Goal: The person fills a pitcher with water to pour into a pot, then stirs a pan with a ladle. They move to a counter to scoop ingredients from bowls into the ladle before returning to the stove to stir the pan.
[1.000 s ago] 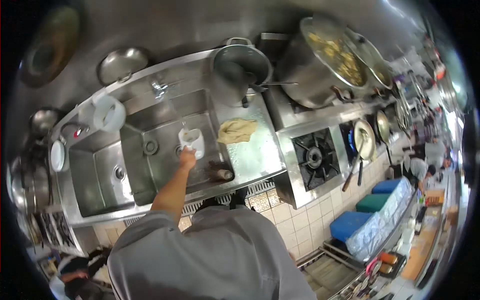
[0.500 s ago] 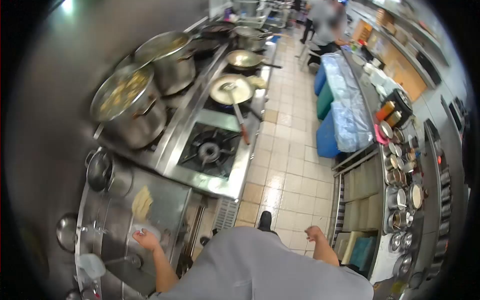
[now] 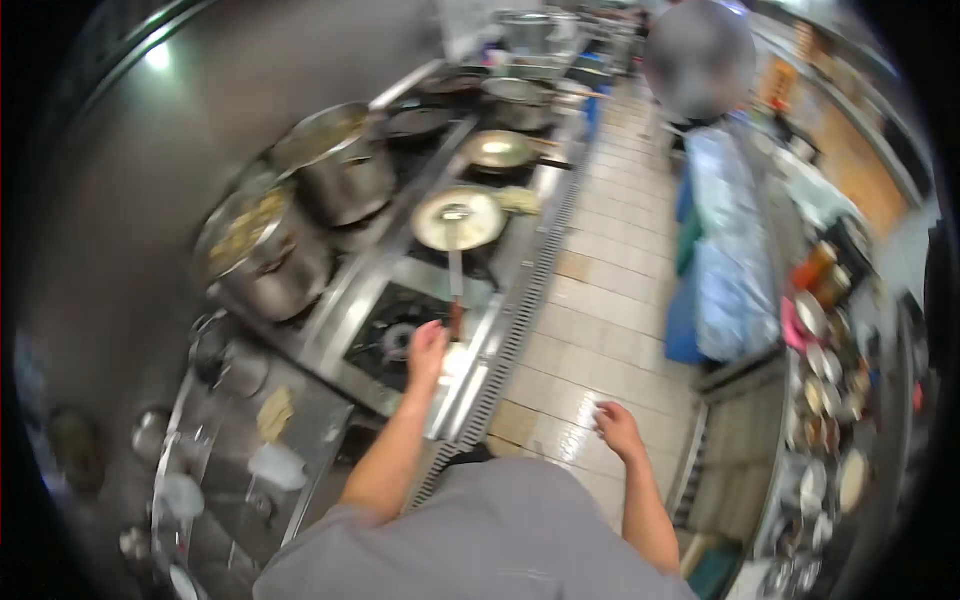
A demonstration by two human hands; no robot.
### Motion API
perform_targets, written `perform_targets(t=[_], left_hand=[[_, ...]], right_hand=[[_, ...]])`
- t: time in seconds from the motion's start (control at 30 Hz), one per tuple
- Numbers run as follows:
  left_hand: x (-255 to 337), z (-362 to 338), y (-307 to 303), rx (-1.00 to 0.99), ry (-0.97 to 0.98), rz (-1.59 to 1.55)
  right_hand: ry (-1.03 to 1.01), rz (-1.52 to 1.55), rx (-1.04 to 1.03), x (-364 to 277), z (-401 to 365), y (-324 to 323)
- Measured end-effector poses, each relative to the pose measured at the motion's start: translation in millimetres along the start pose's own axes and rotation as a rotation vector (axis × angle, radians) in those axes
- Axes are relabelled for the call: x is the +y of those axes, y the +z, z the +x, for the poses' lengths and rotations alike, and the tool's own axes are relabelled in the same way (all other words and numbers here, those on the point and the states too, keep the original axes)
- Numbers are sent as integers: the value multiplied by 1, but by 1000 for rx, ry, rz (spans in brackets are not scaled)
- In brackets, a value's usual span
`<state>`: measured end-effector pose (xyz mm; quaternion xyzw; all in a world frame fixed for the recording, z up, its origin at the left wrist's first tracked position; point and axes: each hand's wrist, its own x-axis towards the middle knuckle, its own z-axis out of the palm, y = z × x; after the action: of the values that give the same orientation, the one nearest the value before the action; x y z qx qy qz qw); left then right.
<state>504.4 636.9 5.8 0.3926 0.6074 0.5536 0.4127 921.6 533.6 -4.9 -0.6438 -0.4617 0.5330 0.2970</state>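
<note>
My left hand (image 3: 428, 350) reaches over the front burner (image 3: 400, 340), just left of the red-brown handle of a ladle (image 3: 456, 275). Its fingers are blurred, and whether they touch the handle I cannot tell. The ladle's head lies in a pan of pale, creamy food (image 3: 480, 222) on the stove. Over the tiled floor hangs my right hand (image 3: 618, 430), fingers apart, holding nothing.
Two large pots (image 3: 268, 245) stand at the back left of the stove. A shallow pan (image 3: 500, 150) sits farther along. Plastic-covered bins (image 3: 735, 270) and a counter with small containers line the right. Someone (image 3: 700, 70) stands at the aisle's far end.
My left hand has moved from above the steel counter forward and right to the stove, near the ladle handle. The far person appears closer. The view has shifted.
</note>
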Motion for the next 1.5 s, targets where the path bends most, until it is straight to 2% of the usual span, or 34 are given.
perform_targets(t=[0.07, 0.13, 0.17, 0.2, 0.27, 0.33, 0.37, 0.47, 0.53, 0.6, 0.67, 0.7, 0.77, 0.83, 0.87, 0.93, 0.97, 1.0, 1.07, 1.1, 1.13, 1.17, 1.2, 1.23, 1.3, 1.33, 1.4, 1.5], left_hand=[[0, 33, 13, 125, 7, 22], [-30, 73, 16, 206, -30, 118], [-66, 99, 15, 212, -58, 79], [-59, 103, 16, 226, -66, 68], [-42, 110, 27, 81, -465, -178], [-17, 112, 34, -89, -618, -332], [-20, 119, 36, -161, -643, -411], [12, 116, 55, -279, -518, -656], [58, 113, 85, -254, -549, -679], [73, 120, 115, -231, -561, -643], [78, 128, 150, -187, -532, -503], [79, 132, 169, -160, -506, -470], [82, 143, 196, -253, -465, -338], [95, 150, 219, -312, -417, -257], [89, 157, 221, -441, -362, -274], [107, 164, 212, -497, -375, -56], [82, 171, 207, -372, -229, 115], [58, 177, 201, -244, -94, 294], [58, 176, 192, 300, 17, 561], [33, 179, 180, 500, 101, 801], [10, 184, 177, 695, 183, 1049], [12, 187, 186, 721, 157, 1061], [14, 188, 193, 561, -309, 540], [17, 190, 198, 370, -718, -11], [4, 196, 213, 439, -688, 14], [-6, 195, 223, 486, -645, 29], [1, 198, 238, 538, -650, 10], [3, 199, 249, 562, -620, 6]], right_hand=[[-28, 58, -91, -26, 4, 6], [-56, 91, -186, -39, 13, 19], [-39, 115, -228, -48, 18, 18], [-14, 138, -244, -54, 26, 13], [13, 110, -268, -66, 47, 2], [50, 77, -268, -81, 74, -9], [0, 52, -267, -92, 95, -12], [-183, -65, -238, -129, 162, -9], [-319, -130, -251, -163, 206, 3], [-419, -170, -339, -208, 246, 26], [-377, -130, -480, -250, 283, 53], [-358, -150, -491, -249, 317, 71], [-349, -182, -523, -258, 365, 94], [-193, -363, -571, -275, 392, 104], [-193, -386, -606, -271, 406, 102], [-424, -480, -572, -259, 441, 93], [-262, -369, -635, -268, 443, 85], [-266, -393, -676, -287, 442, 75], [-222, -492, -754, -315, 443, 55], [-403, -442, -789, -280, 478, 55], [-407, -455, -829, -285, 488, 50], [-213, -380, -920, -297, 491, 45], [-10, -301, -998, -304, 495, 41], [-3, -297, -1024, -308, 504, 40], [191, -222, -1111, -313, 520, 37], [209, -226, -1122, -315, 525, 35], [386, -82, -1215, -330, 533, 34], [506, -31, -1226, -356, 531, 28]])
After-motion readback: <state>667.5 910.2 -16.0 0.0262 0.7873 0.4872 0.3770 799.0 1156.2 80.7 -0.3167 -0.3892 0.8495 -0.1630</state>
